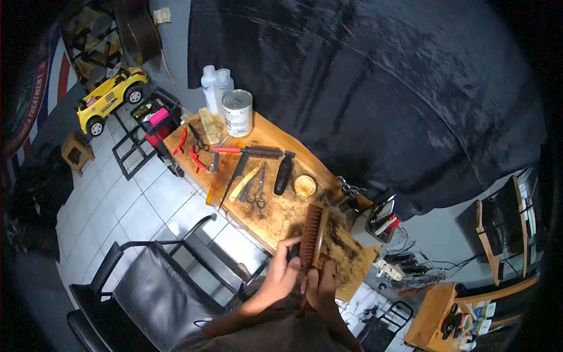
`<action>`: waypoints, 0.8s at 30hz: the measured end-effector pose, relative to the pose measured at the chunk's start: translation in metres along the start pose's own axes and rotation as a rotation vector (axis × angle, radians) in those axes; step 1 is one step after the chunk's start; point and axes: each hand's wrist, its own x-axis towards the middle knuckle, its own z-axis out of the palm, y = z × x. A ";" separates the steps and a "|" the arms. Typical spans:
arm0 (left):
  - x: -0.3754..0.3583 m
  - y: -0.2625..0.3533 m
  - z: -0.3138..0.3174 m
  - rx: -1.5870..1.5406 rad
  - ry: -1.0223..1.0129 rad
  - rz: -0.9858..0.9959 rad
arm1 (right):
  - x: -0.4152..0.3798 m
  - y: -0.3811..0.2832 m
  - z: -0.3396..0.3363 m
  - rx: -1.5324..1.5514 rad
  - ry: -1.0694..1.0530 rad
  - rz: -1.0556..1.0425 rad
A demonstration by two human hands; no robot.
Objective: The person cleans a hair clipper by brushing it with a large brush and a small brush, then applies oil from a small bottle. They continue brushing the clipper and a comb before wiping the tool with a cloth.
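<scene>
A brush (pixel 312 234) with a wooden back and reddish-brown bristles stands upright over the near part of the wooden table (pixel 287 220). My right hand (pixel 321 286) is closed around its lower end. Close by on the bristle side is my left hand (pixel 281 278), its thumb and fingers curled around a small dark thing that I cannot make out. Dark hair clippings (pixel 346 243) lie on the table beside the brush. Beyond it are a round tub (pixel 305 185), a black hair clipper-like tool (pixel 284 174), scissors (pixel 257 199), a yellow-handled razor (pixel 245 183) and a black comb (pixel 234 179).
A red-handled round brush (pixel 252 152), red clips (pixel 197 158), a tin can (pixel 237 114) and spray bottles (pixel 209 88) occupy the table's far end. A holder with tools (pixel 372 226) stands right. A black chair (pixel 164 287) is at left, with a toy car (pixel 111 98) beyond.
</scene>
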 end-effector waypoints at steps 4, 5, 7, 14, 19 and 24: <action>-0.003 0.007 0.000 0.093 -0.191 -0.027 | 0.006 -0.007 -0.012 -0.366 0.075 0.026; -0.003 0.008 0.001 0.118 -0.237 -0.031 | 0.007 -0.007 -0.013 -0.432 0.104 0.025; -0.008 0.003 0.005 0.042 -0.233 -0.133 | 0.011 0.000 -0.012 -0.383 0.261 -0.153; -0.008 -0.001 0.023 -0.023 -0.157 -0.193 | 0.018 0.060 -0.029 -0.726 0.215 -0.176; -0.010 0.008 0.031 0.024 -0.175 -0.205 | 0.024 0.026 -0.038 -0.777 0.012 -0.015; 0.002 -0.015 0.036 -0.133 -0.015 -0.089 | 0.019 -0.015 -0.019 -0.232 -0.017 -0.074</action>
